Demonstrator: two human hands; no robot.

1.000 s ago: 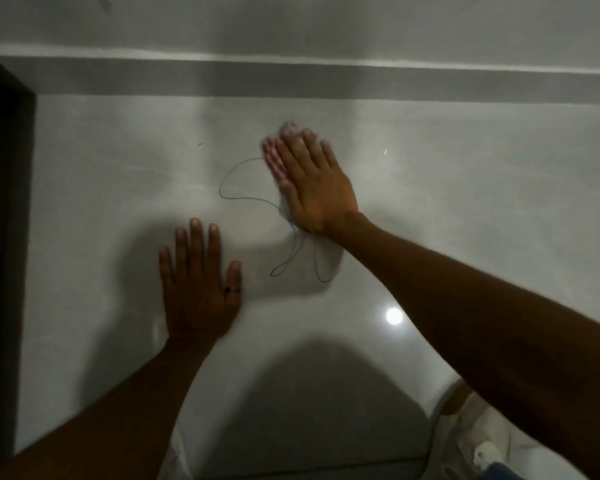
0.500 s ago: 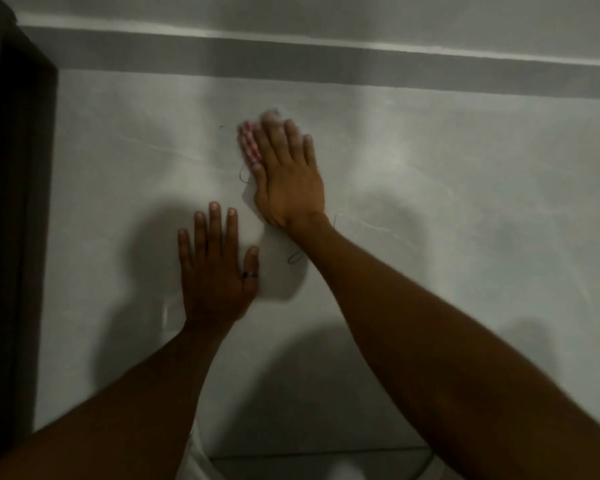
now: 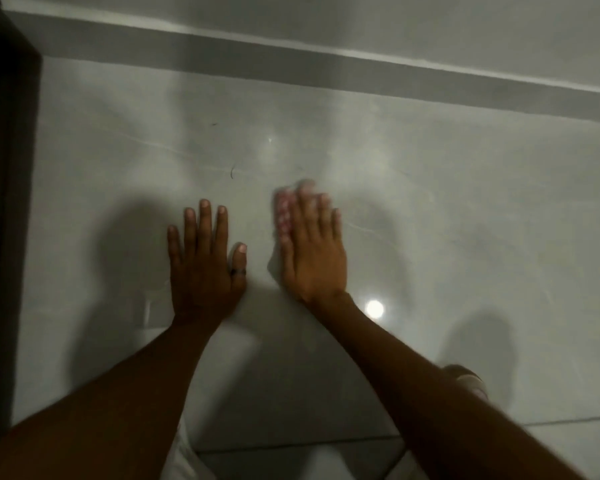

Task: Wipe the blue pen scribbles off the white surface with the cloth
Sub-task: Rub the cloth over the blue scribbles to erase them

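**Scribble loops gone since one second ago; cloth drawn back beside left hand**

Moved since the earlier frame: right hand (image 3: 312, 251) pulled down and toward the body, now level with and just beside the left hand (image 3: 205, 265), a narrow strip of bare surface between them. Large blue loops seen one second ago no longer visible. Remaining of the blue pen scribbles: one short curved stroke (image 3: 232, 172), above and between the two hands, well clear of the cloth; colour hard to judge in the dim light. Also noted: a tiny dark fleck (image 3: 214, 124) farther up.

Cloth (image 3: 284, 216): pink-and-white patterned, pinned flat under the right hand, showing only along the left edge of the fingers and just past the fingertips. Blurred by motion.

Right hand: flat, palm down, fingers extended and held close together, pressed on the cloth. Not curled around it.

Left hand: flat, palm down, fingers slightly spread, thumb out toward the right hand, resting directly on the white surface (image 3: 465, 202). Dark ring (image 3: 238, 271) on the thumb. Nothing held.

White surface: glossy, faintly veined, carrying a round light reflection (image 3: 374, 308) just right of the right wrist. Grey band (image 3: 326, 72) along the far edge. Dark vertical edge (image 3: 4, 202) at the far left.
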